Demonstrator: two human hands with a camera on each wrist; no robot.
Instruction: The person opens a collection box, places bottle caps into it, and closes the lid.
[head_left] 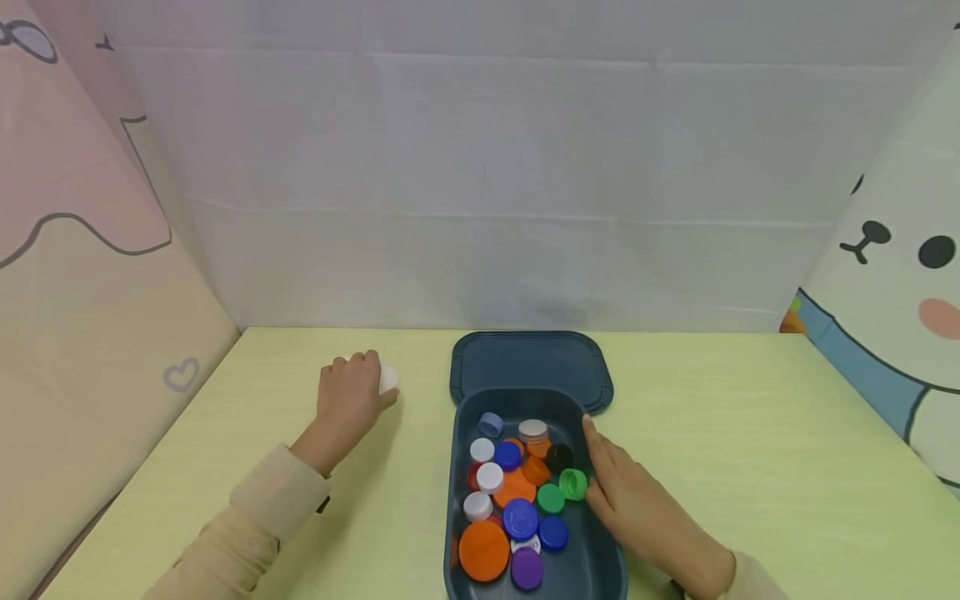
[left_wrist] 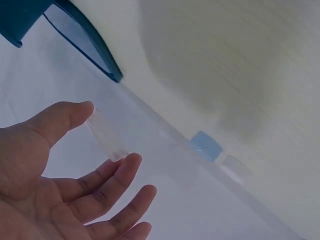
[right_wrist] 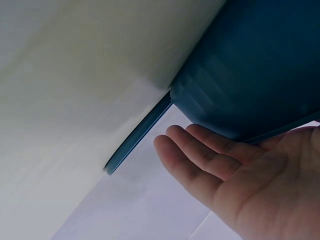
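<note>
My left hand pinches a white bottle cap by its edges, thumb on one side and fingertips on the other, left of the dark blue container. In the left wrist view, a light blue cap and a whitish cap sit on the table beyond that hand. My right hand rests against the container's right side with its fingers extended along the rim. Inside the container lie several caps, among them a large orange cap, a purple cap, a green cap and a black cap.
A dark blue lid lies flat on the pale yellow table, directly behind the container. A white cloth backdrop rises at the table's far edge. Printed cloths hang on the left and right.
</note>
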